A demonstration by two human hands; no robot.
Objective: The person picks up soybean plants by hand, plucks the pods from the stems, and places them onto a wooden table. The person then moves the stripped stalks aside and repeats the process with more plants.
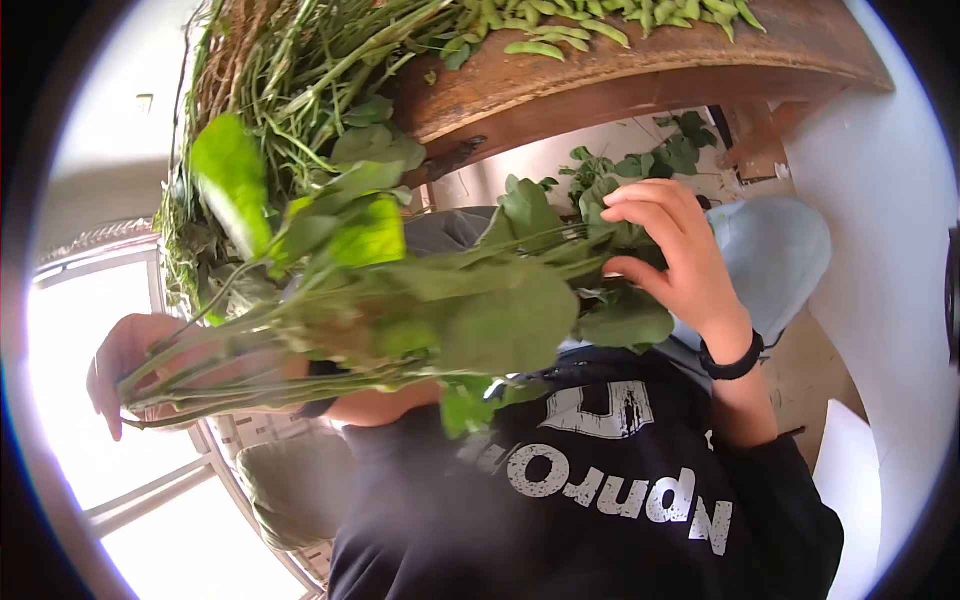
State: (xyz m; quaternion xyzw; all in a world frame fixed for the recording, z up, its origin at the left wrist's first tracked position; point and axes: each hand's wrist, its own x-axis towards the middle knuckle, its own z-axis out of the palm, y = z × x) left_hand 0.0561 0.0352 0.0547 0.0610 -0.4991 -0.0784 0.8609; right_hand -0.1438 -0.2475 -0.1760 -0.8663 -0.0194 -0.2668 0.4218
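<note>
At the far left, my left hand [125, 365] holds a leafy bunch of soybean stalks [500, 315] by the stem ends, its fingers curled loosely around them. The bunch lies sideways in front of my torso, its broad leaves pointing right and slightly blurred. My right hand [680, 245] is at the leafy end, fingers curved and thumb apart, with leaves and thin stems showing in the gap. It grips nothing that I can make out. A black band circles the right wrist.
A wooden table [560, 75] with a raised edge spans the top. Green soybean pods [600, 20] lie on it, beside a large heap of stalks [300, 90] overhanging its left side. More leafy stalks [680, 150] are below the table. A cushion [290, 490] is at lower left, near bright windows.
</note>
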